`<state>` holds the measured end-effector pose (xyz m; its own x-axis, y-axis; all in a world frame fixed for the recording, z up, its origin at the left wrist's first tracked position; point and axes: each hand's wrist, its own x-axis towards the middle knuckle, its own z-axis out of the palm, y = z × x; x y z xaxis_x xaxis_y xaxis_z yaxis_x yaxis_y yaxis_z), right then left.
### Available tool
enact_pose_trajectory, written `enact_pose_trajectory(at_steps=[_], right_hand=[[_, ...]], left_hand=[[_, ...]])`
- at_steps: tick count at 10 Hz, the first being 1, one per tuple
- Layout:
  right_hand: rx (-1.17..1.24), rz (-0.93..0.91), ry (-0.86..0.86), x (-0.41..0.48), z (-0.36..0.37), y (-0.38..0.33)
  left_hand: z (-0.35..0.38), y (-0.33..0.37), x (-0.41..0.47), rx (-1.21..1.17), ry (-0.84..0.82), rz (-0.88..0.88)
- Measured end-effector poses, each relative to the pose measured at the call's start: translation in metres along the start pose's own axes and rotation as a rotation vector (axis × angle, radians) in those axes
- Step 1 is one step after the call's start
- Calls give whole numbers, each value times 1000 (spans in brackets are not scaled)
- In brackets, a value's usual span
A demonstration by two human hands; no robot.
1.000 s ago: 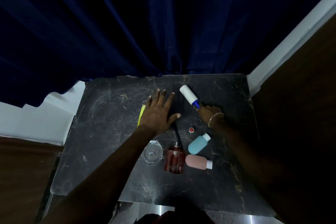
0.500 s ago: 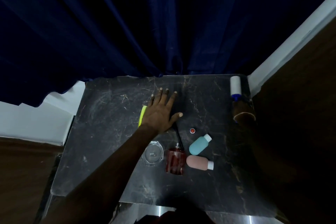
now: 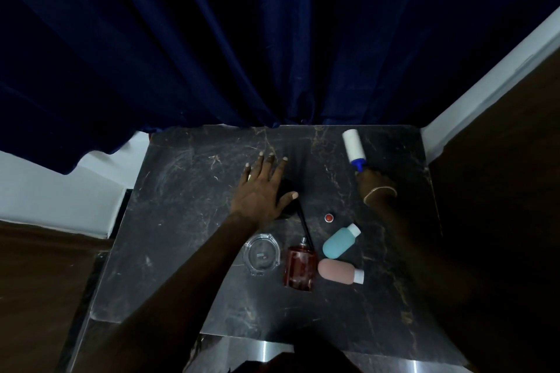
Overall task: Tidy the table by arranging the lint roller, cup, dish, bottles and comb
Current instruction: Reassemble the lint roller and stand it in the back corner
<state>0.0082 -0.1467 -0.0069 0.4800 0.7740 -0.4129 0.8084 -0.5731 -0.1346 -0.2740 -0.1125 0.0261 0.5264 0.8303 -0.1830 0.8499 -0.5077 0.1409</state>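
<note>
The left hand [image 3: 262, 191] lies flat on the dark marble table [image 3: 181, 251], fingers straight and spread, covering something black. The right hand [image 3: 377, 186] grips the blue handle of the lint roller [image 3: 353, 145], which lies by the far right corner. Nearer, a glass dish [image 3: 261, 254] holds small bits I can't make out. Right of it lie a red bottle [image 3: 300, 269], a teal bottle [image 3: 339, 241] and a pink bottle [image 3: 338, 272].

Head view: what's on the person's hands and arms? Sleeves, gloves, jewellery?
The left hand and right hand are bare, with no gloves and no sleeves in view. The right wrist has a thin, pale bracelet hanging loose. No ring or watch shows, though the light is dim.
</note>
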Motion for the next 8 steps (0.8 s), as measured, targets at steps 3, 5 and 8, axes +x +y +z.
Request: enact_pose_trajectory(at_steps=[3, 5, 8], right_hand=[[-181, -328, -84, -22, 23, -61], [-130, -334, -99, -20, 23, -59], [364, -180, -86, -13, 15, -35]], left_hand=[[2, -5, 4, -18, 30, -12], [8, -3, 11, -8, 2, 5], [11, 12, 51, -27, 7, 109]])
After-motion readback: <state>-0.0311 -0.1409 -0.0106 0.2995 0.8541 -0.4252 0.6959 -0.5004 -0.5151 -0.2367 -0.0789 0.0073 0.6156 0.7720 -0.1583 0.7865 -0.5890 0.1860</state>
